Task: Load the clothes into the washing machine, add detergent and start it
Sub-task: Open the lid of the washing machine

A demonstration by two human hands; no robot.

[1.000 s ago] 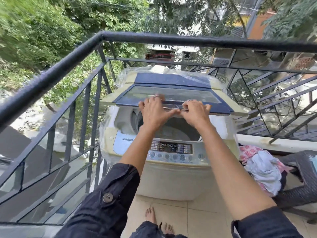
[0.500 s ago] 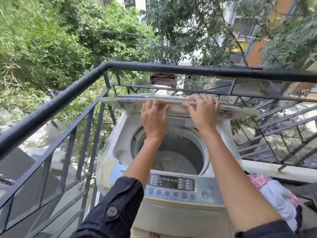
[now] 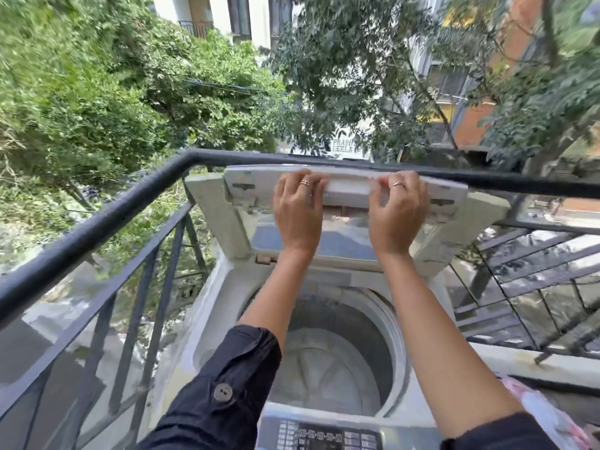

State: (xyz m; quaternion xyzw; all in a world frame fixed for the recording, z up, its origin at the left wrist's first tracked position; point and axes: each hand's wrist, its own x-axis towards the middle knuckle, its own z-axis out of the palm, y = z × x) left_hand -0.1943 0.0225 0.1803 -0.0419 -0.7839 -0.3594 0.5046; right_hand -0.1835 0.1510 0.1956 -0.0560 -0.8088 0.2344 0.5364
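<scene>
While lid [image 3: 344, 222] stands raised behind the washer drum [image 3: 328, 355], L hand [image 3: 298, 212] & R hand [image 3: 397, 216] each curl fingers over its top edge, gripping; drum holds no clothes.

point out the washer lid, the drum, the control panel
lid [image 3: 220, 219]: head view, on its bare left side panel.
drum [image 3: 328, 368]: head view, on the pale bottom plate inside.
control panel [image 3: 324, 438]: head view, on the dark button strip at the bottom edge.

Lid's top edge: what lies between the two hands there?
In the head view, a bare white handle strip on the lid separates left hand and right hand.
</scene>
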